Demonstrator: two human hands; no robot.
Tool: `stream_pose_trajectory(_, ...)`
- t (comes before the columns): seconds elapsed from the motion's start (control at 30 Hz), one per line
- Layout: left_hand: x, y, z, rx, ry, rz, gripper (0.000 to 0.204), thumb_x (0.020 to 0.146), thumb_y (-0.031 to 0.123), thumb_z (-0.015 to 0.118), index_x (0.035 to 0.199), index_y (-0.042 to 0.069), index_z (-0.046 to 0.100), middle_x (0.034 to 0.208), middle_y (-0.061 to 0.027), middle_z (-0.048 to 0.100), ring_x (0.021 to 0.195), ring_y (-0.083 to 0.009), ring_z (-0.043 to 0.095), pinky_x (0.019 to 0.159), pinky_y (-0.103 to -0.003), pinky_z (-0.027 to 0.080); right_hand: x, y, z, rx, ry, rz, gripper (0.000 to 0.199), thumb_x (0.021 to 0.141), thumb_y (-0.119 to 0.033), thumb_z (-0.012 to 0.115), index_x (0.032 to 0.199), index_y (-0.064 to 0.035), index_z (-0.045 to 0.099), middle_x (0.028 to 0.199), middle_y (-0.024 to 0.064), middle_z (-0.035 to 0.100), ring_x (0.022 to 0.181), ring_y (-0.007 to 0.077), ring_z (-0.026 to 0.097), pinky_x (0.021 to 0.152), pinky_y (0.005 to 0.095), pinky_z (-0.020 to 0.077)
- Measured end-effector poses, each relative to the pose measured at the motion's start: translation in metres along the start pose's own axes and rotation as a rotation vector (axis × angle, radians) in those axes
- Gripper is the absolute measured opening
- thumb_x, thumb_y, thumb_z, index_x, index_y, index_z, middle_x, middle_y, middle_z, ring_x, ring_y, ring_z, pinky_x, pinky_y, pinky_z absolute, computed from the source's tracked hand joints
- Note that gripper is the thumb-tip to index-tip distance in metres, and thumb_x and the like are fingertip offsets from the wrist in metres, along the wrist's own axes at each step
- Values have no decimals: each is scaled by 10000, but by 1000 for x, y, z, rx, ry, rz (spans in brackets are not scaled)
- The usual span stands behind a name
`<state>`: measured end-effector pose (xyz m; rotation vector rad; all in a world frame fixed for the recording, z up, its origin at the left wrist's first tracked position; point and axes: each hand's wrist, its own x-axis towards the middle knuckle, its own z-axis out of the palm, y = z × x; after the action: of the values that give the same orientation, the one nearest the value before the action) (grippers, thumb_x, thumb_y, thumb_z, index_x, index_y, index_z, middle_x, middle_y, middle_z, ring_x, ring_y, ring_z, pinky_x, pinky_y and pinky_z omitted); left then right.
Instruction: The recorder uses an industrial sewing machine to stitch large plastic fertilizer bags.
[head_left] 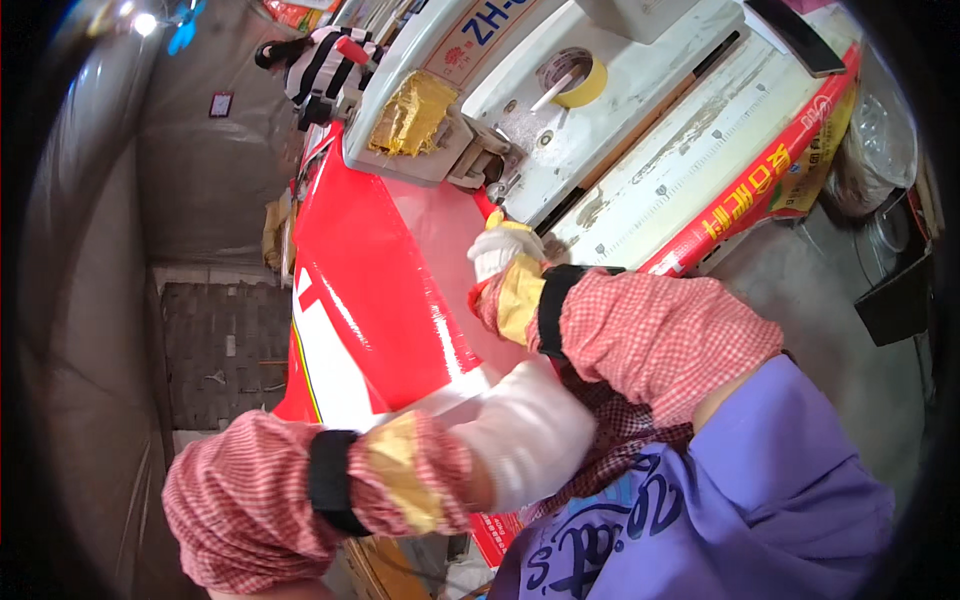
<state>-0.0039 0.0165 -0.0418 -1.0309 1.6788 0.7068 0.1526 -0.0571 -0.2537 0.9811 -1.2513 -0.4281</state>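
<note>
A large red and white printed plastic sheet or bag (375,265) lies spread under the head of a white industrial machine (440,165), which looks like a sewing machine. My right hand (506,246), in a white glove with yellow at the fingertips, is closed at the sheet's right edge, just below the machine's metal foot (485,165). Nearer to me, my left hand (530,430), also white-gloved, rests at the sheet's near edge. It is smeared, and its fingers are hidden. Checked sleeve covers with black straps wrap both forearms.
On the machine bed stands a roll of yellow tape (582,82). A white ruled board (690,170) runs along the right, with a red printed bag (770,185) at its edge. A dark flat device (795,38) lies at the far right. A striped bundle (325,70) sits behind the machine.
</note>
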Motion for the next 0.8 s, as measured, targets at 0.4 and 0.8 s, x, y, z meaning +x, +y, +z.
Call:
stream_pose_trajectory(0.4,-2,-25,-1,32,197,-25,260,681,123,616,931,68,570,727,-114,609,705,-282,625,601,-374,510,-7,-19,15,-354,469,277,132,776,-182,563,735,-63,601,600,50,553,543,196,533,507,334,425)
stream_pose_trajectory(0.8,-57,-35,15,195,360,228,136,587,224,638,631,104,593,550,-43,540,545,-241,568,480,-336,450,13,62,74,-3899,53,865,111,715,-146,561,715,-87,654,663,115,622,577,246,593,560,352,484)
